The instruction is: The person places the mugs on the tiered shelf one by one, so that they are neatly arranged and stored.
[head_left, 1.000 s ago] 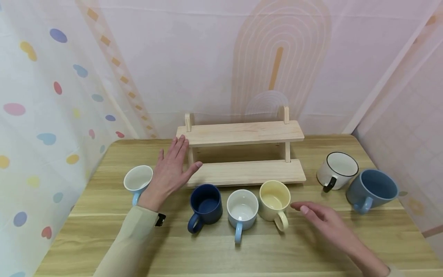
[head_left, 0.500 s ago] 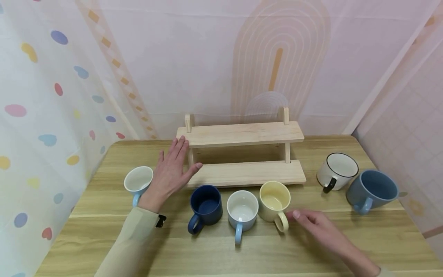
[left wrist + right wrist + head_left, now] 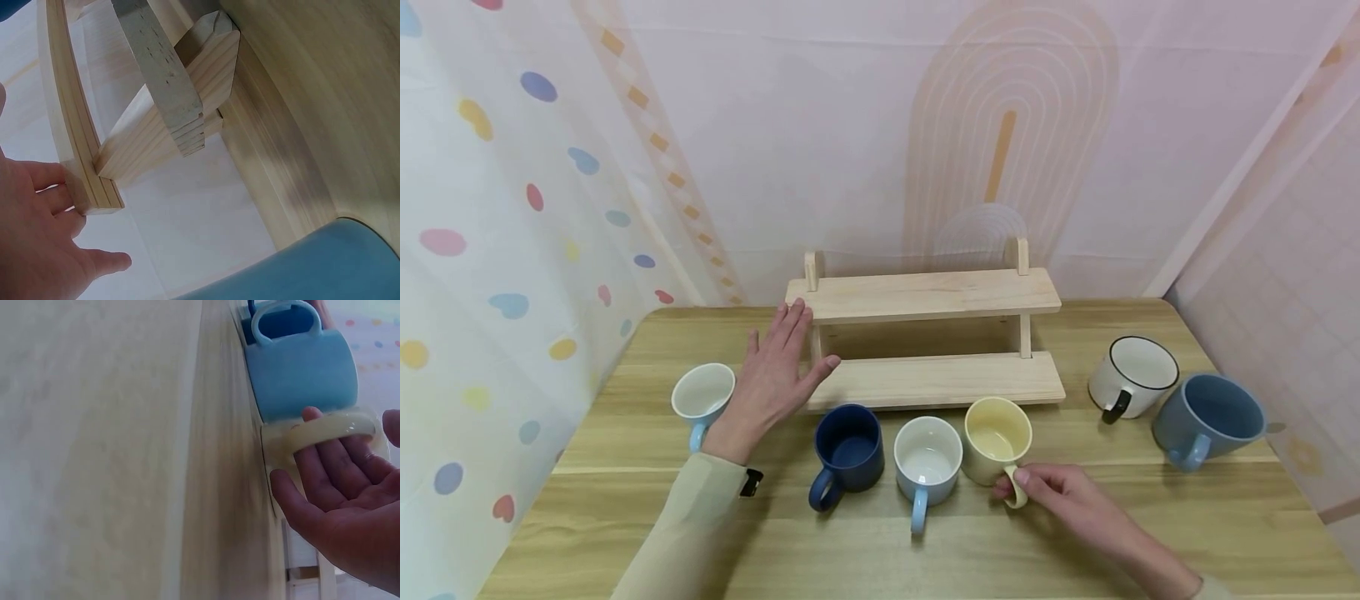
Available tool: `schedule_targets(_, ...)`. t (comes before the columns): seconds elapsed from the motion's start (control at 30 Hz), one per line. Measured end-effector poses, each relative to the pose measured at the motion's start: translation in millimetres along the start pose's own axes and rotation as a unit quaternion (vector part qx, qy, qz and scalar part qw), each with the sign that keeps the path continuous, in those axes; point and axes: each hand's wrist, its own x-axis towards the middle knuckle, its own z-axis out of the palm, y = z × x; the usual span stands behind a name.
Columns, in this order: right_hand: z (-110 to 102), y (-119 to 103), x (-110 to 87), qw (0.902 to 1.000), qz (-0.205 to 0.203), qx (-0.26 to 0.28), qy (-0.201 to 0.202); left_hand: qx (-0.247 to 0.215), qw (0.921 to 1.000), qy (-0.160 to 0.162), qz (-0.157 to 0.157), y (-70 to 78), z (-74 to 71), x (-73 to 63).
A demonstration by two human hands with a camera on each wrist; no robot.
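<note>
On the near right part of the bench (image 3: 880,567), the right grip (image 3: 1063,492) is closed about the handle (image 3: 1017,493) of the yellow mug (image 3: 996,437): fingers pass through the loop, the thumb lies along its outer side. How firmly it presses, I cannot tell. The mug stands upright; from this grip its body lies toward the far and left edges, while the handle slants toward the near edge and slightly right. That handle line points at the right grip, which is much the nearer one.

Just left of it stands a pale blue mug (image 3: 927,458); I cannot tell whether they touch. A dark blue mug (image 3: 850,454) is farther left. Toward the left edge, beside the left wrist, is a second pale blue mug (image 3: 702,396); near the right edge are a grey-blue mug (image 3: 1210,421) and a black-rimmed white mug (image 3: 1123,383).

Beyond the middle row, a wooden stand (image 3: 928,379) runs along the far edge, the yellow mug just before its right half. The left grip (image 3: 767,392), well apart from that mug, is spread, straight fingers touching the left end of the upper board (image 3: 925,296). A patterned curtain (image 3: 820,150) hangs behind.
</note>
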Motion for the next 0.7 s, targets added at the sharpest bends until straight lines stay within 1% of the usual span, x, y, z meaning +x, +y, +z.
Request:
schedule_targets(0.2,5,-1,2.8,0.9994,0.025,0.019,-0.015,-0.003,1.0000,-0.003,-0.002,-0.1,-0.5,0.1)
schedule_targets(0.4,12,-3,3.1,0.9970,0.017,0.072,-0.022,-0.012,0.9999,-0.007,-0.009,0.9,-4.0,1.0)
schedule_targets(0.5,15,-4,1.7,0.9965,0.011,0.083,-0.012,-0.015,0.9998,-0.008,-0.010,1.7,-5.8,1.7)
schedule_targets(0.7,18,-4,-1.3,0.9971,0.003,0.072,0.026,-0.016,0.9998,-0.006,-0.008,1.6,-7.0,0.8)
